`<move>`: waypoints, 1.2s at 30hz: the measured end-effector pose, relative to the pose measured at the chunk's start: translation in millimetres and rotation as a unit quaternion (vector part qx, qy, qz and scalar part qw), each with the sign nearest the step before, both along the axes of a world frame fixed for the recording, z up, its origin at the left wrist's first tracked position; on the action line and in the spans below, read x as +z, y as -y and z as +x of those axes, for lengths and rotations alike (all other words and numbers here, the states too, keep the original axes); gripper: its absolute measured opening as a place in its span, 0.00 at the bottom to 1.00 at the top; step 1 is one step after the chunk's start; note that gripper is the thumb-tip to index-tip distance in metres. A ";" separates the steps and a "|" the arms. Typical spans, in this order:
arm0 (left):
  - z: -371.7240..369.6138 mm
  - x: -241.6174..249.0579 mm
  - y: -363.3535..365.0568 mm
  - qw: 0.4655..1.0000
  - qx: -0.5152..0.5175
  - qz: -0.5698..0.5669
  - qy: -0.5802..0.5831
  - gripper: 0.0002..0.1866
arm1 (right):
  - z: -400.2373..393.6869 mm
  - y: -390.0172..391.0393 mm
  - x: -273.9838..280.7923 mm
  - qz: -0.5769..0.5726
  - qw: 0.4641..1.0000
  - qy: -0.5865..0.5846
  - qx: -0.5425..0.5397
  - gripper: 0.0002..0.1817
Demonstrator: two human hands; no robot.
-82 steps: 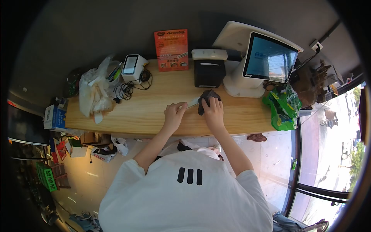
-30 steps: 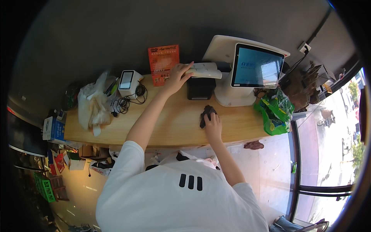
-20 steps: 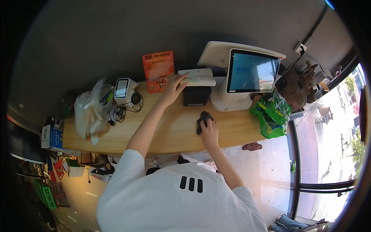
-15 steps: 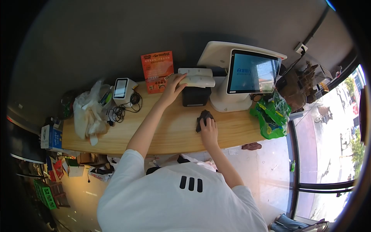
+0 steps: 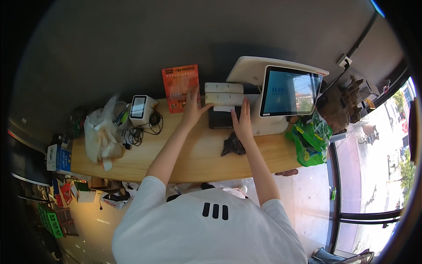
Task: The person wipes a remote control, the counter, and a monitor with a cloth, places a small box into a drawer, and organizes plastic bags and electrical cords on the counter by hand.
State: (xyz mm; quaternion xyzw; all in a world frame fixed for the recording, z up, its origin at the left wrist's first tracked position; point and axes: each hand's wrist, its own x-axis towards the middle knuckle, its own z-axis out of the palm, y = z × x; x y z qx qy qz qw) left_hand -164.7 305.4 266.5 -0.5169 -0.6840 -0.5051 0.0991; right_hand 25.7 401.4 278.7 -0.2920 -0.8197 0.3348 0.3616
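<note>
Two white oblong packs (image 5: pixel 224 98) lie side by side on top of a black box-shaped device (image 5: pixel 220 122), with a white slip at its upper edge. At their left end is my left hand (image 5: pixel 192 110), its thumb and fingers spread. The thumb tip is close to the near pack's corner; contact is hard to judge. My right hand (image 5: pixel 242 123) is at the right end, fingers apart and pointing up. A crumpled dark grey cloth (image 5: pixel 233 145) lies on the wooden counter (image 5: pixel 189 165), just below my right hand, with nothing holding it.
A white touchscreen terminal (image 5: pixel 290 92) stands to the right, beside a green plastic package (image 5: pixel 310 141). Behind my left hand an orange printed sheet (image 5: pixel 179 83) leans on the wall. Further left are a small white screen device (image 5: pixel 140 110), a black cable (image 5: pixel 140 132) and a plastic bag (image 5: pixel 102 134).
My right hand has let go of the dark cloth and moved up to the packs' right end. My left hand has come off the packs' top to their left side. The view has shifted slightly.
</note>
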 end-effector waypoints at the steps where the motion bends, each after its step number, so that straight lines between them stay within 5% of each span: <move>1: -1.9 -4.5 -2.4 0.998 -0.007 -0.042 0.040 0.38 | -3.1 -4.1 -3.2 0.001 1.000 -0.001 0.001 0.36; 8: 0.5 -1.5 -8.7 0.981 -0.076 -0.119 0.136 0.41 | -13.6 -20.1 -10.1 -0.017 0.999 -0.028 0.030 0.36; 20: 7.8 -18.4 -9.9 0.984 -0.082 -0.092 0.129 0.40 | -1.5 -9.3 -6.0 -0.009 0.999 -0.026 0.042 0.41; 25: 55.7 17.0 48.1 0.995 -0.033 -0.083 0.045 0.32 | 52.6 28.4 -26.9 0.048 0.997 0.019 0.055 0.43; 28: 93.8 -4.3 81.7 0.988 -0.075 -0.128 -0.034 0.18 | 88.7 38.4 -62.7 0.141 0.986 0.079 0.032 0.40; 30: 123.6 -13.9 87.1 0.982 -0.117 -0.147 -0.021 0.16 | 112.5 45.2 -63.0 0.137 0.977 0.152 0.060 0.32; 33: 161.6 -16.1 76.7 0.972 -0.165 -0.164 -0.018 0.13 | 129.8 48.2 -55.3 0.045 0.988 0.110 0.100 0.24; 36: 192.1 -16.2 60.4 0.972 -0.167 -0.161 -0.049 0.13 | 152.4 42.5 -50.8 0.089 0.980 0.111 0.137 0.23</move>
